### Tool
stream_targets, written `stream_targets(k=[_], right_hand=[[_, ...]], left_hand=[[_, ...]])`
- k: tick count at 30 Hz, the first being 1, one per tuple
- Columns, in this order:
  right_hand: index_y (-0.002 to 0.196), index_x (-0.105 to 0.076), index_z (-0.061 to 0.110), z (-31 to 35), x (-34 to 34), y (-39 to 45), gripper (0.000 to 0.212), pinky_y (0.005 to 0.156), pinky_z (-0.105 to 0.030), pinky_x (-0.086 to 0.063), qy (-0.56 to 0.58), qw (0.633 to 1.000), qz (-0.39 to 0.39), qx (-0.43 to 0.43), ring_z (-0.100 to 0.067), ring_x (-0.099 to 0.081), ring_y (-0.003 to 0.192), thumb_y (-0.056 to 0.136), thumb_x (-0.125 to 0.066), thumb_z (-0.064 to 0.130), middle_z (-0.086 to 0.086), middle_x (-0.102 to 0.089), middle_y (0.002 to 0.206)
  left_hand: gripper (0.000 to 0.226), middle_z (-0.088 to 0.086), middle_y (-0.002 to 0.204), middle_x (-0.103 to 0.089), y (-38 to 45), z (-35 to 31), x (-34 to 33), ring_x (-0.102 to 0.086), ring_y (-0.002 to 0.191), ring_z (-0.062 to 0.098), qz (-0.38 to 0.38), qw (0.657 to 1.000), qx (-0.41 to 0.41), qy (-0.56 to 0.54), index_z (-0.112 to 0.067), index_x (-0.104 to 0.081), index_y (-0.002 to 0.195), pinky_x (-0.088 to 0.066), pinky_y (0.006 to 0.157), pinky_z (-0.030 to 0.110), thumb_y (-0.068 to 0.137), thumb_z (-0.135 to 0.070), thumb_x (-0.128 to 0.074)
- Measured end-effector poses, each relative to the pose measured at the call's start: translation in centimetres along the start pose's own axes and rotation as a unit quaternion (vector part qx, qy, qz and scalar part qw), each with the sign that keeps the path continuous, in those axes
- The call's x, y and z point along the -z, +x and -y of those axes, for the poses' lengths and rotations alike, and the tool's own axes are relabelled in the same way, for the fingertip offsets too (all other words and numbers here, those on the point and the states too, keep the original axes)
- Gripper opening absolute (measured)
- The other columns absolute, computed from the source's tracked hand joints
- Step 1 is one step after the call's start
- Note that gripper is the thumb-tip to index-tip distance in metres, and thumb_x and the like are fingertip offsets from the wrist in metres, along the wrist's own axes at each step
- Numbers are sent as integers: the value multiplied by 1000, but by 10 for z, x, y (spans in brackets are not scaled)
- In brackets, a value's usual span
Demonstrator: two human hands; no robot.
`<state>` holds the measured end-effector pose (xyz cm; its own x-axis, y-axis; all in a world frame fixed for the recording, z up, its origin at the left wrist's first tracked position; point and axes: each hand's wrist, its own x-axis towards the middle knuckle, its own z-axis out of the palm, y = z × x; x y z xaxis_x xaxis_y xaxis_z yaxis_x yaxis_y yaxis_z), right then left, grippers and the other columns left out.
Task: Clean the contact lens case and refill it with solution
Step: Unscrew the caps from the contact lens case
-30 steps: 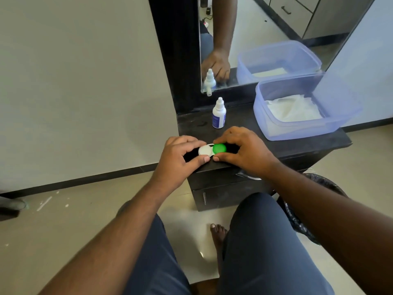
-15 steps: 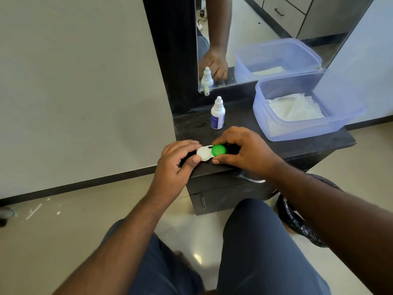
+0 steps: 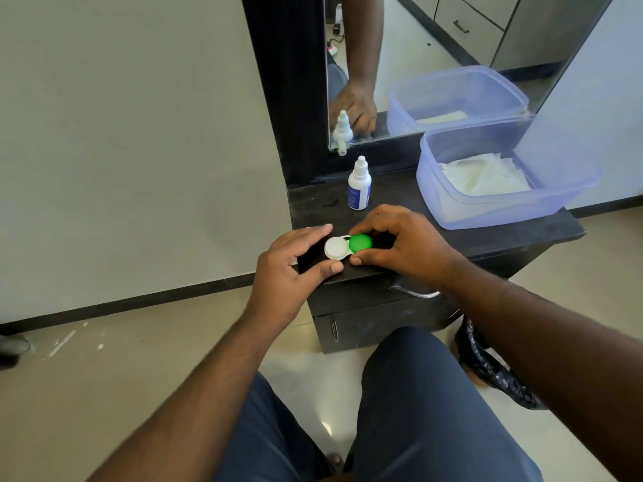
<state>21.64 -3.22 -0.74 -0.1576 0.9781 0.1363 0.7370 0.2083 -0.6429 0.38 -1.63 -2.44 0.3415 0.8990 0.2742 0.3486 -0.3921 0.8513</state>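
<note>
Right hand [image 3: 407,248], frame centre: thumb and fingertips curled around the green cap [image 3: 360,242] of the contact lens case [image 3: 342,248], pinching it. Left hand [image 3: 292,269], just left of centre: fingers relaxed and spread, thumb tip near the case's front edge, forefinger reaching past the white cap [image 3: 334,248]; contact with the white cap not resolvable. Case flat on the front edge of the dark cabinet top [image 3: 487,238], both caps seated. Solution bottle [image 3: 359,184] upright, just above the hands, capped. Lidless plastic tub [image 3: 504,175] holding a white tissue [image 3: 483,175], upper right. Mirror [image 3: 435,64] behind, top of frame.

Risks, judged: case so near the edge that a twist on the green cap with little hold on the white side could spin or skid it off to the floor. Loosened cap could roll off likewise. Reach for the bottle could tip it.
</note>
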Motion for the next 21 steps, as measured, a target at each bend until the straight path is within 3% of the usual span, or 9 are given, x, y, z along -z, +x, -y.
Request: stream_targets(k=[2,6,10,14,21], right_hand=[[108,-70,28,0,0,0,41,82,-23,-47,-1,1000,2,-2,-5,-55,97,70,-80,40,16,-61,101],[107,-70,28,0,1,0,41,81,-24,-49,11,1000,-1,-7,-5,-56,95,69,-81,40,15,-62,100],[107,-70,29,0,2,-1,41,81,-23,-50,16,1000,1,-13,-4,-57,93,69,-81,40,16,-62,100],[109,-70,28,1,4,-2,42,81,-20,-50,18,1000,9,-19,-4,-58,93,70,-80,39,15,-62,102],[109,-69,30,1,4,-1,41,79,-16,-48,19,1000,11,-23,-4,-58,93,70,-80,41,15,-62,103]], left_hand=[[41,-21,110,-66,2,0,0,-57,115,2,-2,1000,7,-10,-25,-71,112,-42,99,17,74,-17,-82],[31,-17,104,-71,4,-1,1,-63,106,10,-34,999,-2,-8,-28,-74,100,-49,95,45,71,-22,-84],[39,-33,112,-64,11,-2,5,-48,127,-4,52,998,20,6,-45,-67,109,-29,112,55,72,-36,-78],[30,-40,99,-62,12,-5,6,-51,120,-8,48,998,13,48,-47,-70,95,-14,116,58,74,-29,-81],[23,-35,99,-61,1,-6,4,-62,98,-7,-23,995,-48,79,-34,-74,95,-12,118,56,72,-36,-79]])
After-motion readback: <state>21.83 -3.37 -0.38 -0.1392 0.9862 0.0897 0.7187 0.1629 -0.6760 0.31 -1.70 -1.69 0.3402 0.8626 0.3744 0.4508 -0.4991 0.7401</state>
